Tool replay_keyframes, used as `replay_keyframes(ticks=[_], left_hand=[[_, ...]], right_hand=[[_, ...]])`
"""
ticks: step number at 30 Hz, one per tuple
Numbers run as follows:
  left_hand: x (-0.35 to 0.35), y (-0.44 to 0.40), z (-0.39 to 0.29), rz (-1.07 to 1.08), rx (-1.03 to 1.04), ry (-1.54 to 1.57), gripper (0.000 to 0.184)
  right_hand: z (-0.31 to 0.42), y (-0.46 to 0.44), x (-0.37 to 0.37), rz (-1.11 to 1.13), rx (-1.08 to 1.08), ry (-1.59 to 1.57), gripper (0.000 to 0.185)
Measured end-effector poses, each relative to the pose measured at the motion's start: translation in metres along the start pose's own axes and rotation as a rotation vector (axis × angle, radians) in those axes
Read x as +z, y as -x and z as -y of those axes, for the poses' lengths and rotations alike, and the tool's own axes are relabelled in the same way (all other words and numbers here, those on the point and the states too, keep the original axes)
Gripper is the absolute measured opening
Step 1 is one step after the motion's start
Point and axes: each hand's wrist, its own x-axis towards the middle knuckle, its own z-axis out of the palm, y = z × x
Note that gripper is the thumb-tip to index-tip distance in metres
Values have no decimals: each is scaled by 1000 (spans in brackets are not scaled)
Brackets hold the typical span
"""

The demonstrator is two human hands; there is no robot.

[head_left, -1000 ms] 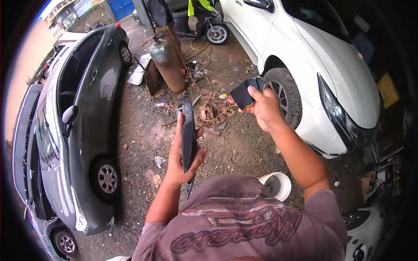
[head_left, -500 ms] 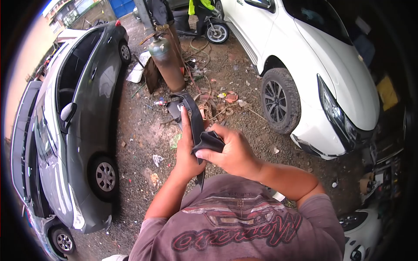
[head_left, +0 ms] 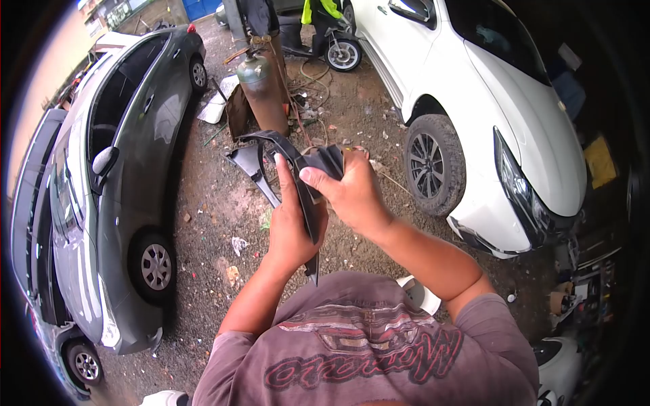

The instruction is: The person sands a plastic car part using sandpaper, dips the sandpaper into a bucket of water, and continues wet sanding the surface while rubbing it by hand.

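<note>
A curved black plastic trim piece [head_left: 308,196] is held up in front of my chest, its narrow end pointing down toward my shirt. My left hand [head_left: 296,227] is closed around it from the left, with the index finger stretched up along its side. An open, angular section of the piece juts out to the left beyond that finger. My right hand [head_left: 357,193] pinches a dark, folded-looking piece [head_left: 326,161] at the upper right of the trim, thumb on top. Whether that piece is separate or joined to the trim, I cannot tell. Some right fingers are hidden.
A grey car [head_left: 128,176] stands at left, a white car [head_left: 487,88] at right. Ahead are a gas cylinder [head_left: 257,88] with hoses and a scooter [head_left: 325,44]. Litter dots the gravel ground [head_left: 210,223]. A white, round-edged object [head_left: 420,294] shows beside my shirt.
My right hand has moved up and turned, lifting the dark piece to the trim's upper right. The trim has tilted, showing more of its open left section. The view has shifted slightly.
</note>
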Motion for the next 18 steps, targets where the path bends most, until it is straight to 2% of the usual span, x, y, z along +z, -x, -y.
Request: replay_keyframes(ticks=[1, 3, 5, 7, 9, 11, 12, 13, 15, 18], left_hand=[[-1, -4, 4, -33, 74, -8, 121], [-3, -11, 9, -86, 248, -6, 122], [3, -4, 18, -67, 165, 61, 123], [4, 2, 17, 82, 61, -7, 120], [4, -3, 11, 29, 100, 59, 117], [0, -9, 5, -54, 83, 104, 115], [-4, -13, 1, -112, 243, 70, 112], [-6, -14, 3, -114, 231, 71, 112], [-6, -8, 4, 37, -23, 10, 113], [-1, -7, 14, -15, 46, -17, 109]], right_hand=[[3, 12, 3, -10, 35, 89, 27], [11, 43, 17, -27, -1, -35, 22], [9, 36, 15, -44, 24, 53, 22], [10, -1, 11, -51, -78, 143, 21], [21, 2, 11, -72, -70, 93, 21], [21, 28, 15, -93, -53, 155, 30], [20, 35, 25, -119, -142, 88, 30], [14, 28, 24, -110, -134, 88, 30], [8, 2, 16, -138, -113, 238, 31], [8, -2, 17, -189, -145, 215, 32]])
